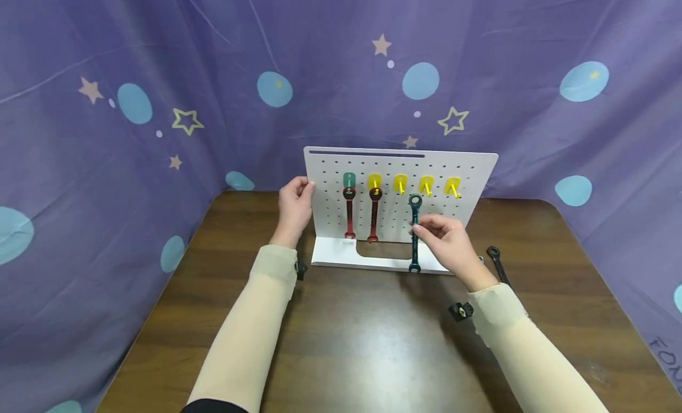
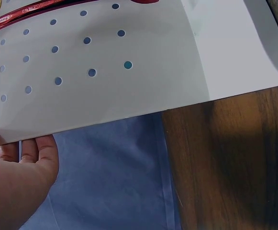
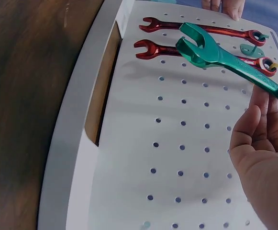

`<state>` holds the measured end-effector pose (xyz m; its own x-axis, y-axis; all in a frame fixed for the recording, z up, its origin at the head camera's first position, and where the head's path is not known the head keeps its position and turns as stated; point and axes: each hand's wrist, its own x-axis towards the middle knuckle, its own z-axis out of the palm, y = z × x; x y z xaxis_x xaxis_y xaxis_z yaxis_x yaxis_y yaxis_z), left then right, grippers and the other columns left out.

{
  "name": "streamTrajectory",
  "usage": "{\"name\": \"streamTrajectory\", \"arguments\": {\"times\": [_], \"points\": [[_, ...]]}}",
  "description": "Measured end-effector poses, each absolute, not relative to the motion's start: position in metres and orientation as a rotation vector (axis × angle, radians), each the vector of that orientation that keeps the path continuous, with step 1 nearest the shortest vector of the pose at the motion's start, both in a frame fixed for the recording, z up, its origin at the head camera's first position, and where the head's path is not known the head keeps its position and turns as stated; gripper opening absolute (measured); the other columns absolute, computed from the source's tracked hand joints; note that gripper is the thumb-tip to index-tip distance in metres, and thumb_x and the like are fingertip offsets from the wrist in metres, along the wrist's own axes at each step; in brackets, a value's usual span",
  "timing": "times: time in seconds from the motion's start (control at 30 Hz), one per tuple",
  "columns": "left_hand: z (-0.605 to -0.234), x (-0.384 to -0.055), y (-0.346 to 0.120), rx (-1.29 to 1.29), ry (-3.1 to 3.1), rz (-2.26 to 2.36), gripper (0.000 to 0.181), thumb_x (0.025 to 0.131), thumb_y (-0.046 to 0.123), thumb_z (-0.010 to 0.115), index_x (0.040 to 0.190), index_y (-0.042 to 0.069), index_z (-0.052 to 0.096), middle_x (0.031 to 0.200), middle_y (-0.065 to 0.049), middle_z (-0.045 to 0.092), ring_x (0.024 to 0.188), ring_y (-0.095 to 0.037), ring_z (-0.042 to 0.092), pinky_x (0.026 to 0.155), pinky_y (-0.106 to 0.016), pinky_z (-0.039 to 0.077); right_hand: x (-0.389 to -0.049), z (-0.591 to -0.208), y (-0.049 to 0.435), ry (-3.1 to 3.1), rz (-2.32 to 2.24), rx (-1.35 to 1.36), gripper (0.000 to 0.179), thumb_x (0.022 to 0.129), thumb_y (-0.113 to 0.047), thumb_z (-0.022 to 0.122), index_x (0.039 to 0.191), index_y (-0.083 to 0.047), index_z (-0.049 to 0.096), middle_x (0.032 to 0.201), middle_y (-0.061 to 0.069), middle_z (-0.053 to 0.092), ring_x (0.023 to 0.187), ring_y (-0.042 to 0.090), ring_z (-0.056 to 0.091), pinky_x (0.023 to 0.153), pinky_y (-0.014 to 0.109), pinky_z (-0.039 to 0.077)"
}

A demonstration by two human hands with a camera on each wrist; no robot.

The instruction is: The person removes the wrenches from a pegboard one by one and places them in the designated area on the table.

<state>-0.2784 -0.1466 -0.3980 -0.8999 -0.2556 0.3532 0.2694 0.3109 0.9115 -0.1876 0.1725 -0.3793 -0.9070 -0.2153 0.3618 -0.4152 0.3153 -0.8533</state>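
Pinching a green wrench [image 1: 415,247] by its shank in the right hand [image 1: 449,245], ring end up, in front of the white pegboard [image 1: 331,215] and near the yellow hooks [image 1: 453,184]. Gripping the board's left edge in the left hand [image 1: 295,207], near two hanging red wrenches [image 1: 349,216].

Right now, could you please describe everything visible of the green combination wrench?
The green combination wrench is glossy and metallic-looking, with a ring at one end and an open jaw at the other. The right hand pinches its shaft, holding it nearly upright, ring end up, in front of the white pegboard; it hangs on none of the yellow hooks.
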Motion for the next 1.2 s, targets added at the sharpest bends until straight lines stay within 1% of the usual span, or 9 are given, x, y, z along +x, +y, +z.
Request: {"name": "streamTrajectory", "arguments": {"times": [0.13, 0.27, 0.37, 0.43, 0.57, 0.73, 0.93, 1.07, 1.2], "points": [[-0.392, -0.283, -0.143, -0.022, -2.135, -1.614, 0.015, 0.102, 0.006, 0.061, 0.105, -0.007, 0.069, 0.082, -0.015, 0.063, 0.069, -0.015, 0.048, 0.060, -0.025, 0.039, -0.188, -0.381, 0.182, -2.383, 1.619, 0.571, 0.011, 0.096, 0.005, 0.065, 0.102, 0.013, 0.070, 0.091, 0.024, 0.071, 0.074, 0.012, 0.063, 0.064, 0.021, 0.048], [-0.390, -0.283, -0.139, -0.034, -2.121, -1.625, 0.015, 0.102, 0.005, 0.061, 0.104, -0.008, 0.069, 0.083, -0.016, 0.065, 0.068, -0.014, 0.048, 0.059, -0.024, 0.039, -0.193, -0.392, 0.196, -2.381, 1.594, 0.551, 0.010, 0.096, 0.006, 0.065, 0.101, 0.014, 0.069, 0.090, 0.025, 0.071, 0.072, 0.012, 0.062, 0.063, 0.020, 0.048], [-0.392, -0.283, -0.138, -0.051, -2.106, -1.634, 0.015, 0.102, 0.004, 0.061, 0.104, -0.009, 0.069, 0.085, -0.018, 0.066, 0.068, -0.013, 0.049, 0.059, -0.024, 0.039, -0.201, -0.406, 0.209, -2.391, 1.586, 0.522, 0.011, 0.096, 0.003, 0.067, 0.103, 0.011, 0.071, 0.090, 0.022, 0.071, 0.073, 0.016, 0.063, 0.063, 0.019, 0.048], [-0.392, -0.284, -0.138, -0.062, -2.094, -1.637, 0.014, 0.102, 0.003, 0.061, 0.104, -0.009, 0.069, 0.085, -0.018, 0.066, 0.068, -0.013, 0.049, 0.059, -0.023, 0.039, -0.205, -0.414, 0.216, -2.412, 1.573, 0.494, 0.013, 0.097, -0.003, 0.068, 0.104, 0.008, 0.072, 0.091, 0.018, 0.072, 0.075, 0.017, 0.064, 0.064, 0.020, 0.049], [-0.390, -0.285, -0.139, -0.069, -2.083, -1.634, 0.014, 0.102, 0.002, 0.061, 0.103, -0.010, 0.068, 0.083, -0.018, 0.065, 0.067, -0.013, 0.049, 0.059, -0.023, 0.039, -0.204, -0.416, 0.224, -2.444, 1.552, 0.460, 0.017, 0.099, -0.010, 0.069, 0.104, 0.005, 0.072, 0.091, 0.014, 0.072, 0.077, 0.020, 0.064, 0.067, 0.022, 0.050], [-0.390, -0.285, -0.141, -0.058, -2.095, -1.638, 0.014, 0.102, 0.003, 0.061, 0.103, -0.009, 0.068, 0.083, -0.017, 0.063, 0.067, -0.013, 0.048, 0.060, -0.024, 0.039, -0.201, -0.420, 0.230, -2.429, 1.573, 0.452, 0.015, 0.099, -0.010, 0.068, 0.102, 0.004, 0.072, 0.090, 0.014, 0.073, 0.078, 0.025, 0.066, 0.067, 0.022, 0.050], [-0.393, -0.279, -0.143, -0.023, -2.118, -1.642, 0.014, 0.103, 0.004, 0.060, 0.102, -0.008, 0.068, 0.086, -0.019, 0.065, 0.068, -0.014, 0.049, 0.060, -0.024, 0.039, -0.195, -0.427, 0.236, -2.411, 1.613, 0.445, 0.013, 0.098, -0.005, 0.069, 0.103, 0.006, 0.072, 0.091, 0.018, 0.073, 0.076, 0.016, 0.068, 0.067, 0.020, 0.051], [-0.396, -0.277, -0.143, -0.019, -2.119, -1.636, 0.014, 0.102, 0.004, 0.061, 0.103, -0.009, 0.068, 0.086, -0.020, 0.066, 0.070, -0.015, 0.051, 0.060, -0.023, 0.040, -0.193, -0.431, 0.242, -2.404, 1.599, 0.428, 0.012, 0.097, -0.001, 0.069, 0.103, 0.009, 0.071, 0.090, 0.018, 0.073, 0.075, 0.013, 0.067, 0.066, 0.019, 0.051], [-0.397, -0.276, -0.145, 0.000, -2.121, -1.627, 0.015, 0.102, 0.005, 0.061, 0.103, -0.008, 0.069, 0.086, -0.019, 0.066, 0.070, -0.015, 0.052, 0.061, -0.023, 0.040, -0.190, -0.433, 0.247, -2.397, 1.591, 0.407, 0.012, 0.096, -0.001, 0.069, 0.103, 0.009, 0.071, 0.089, 0.018, 0.072, 0.075, 0.010, 0.066, 0.066, 0.019, 0.052]]}}
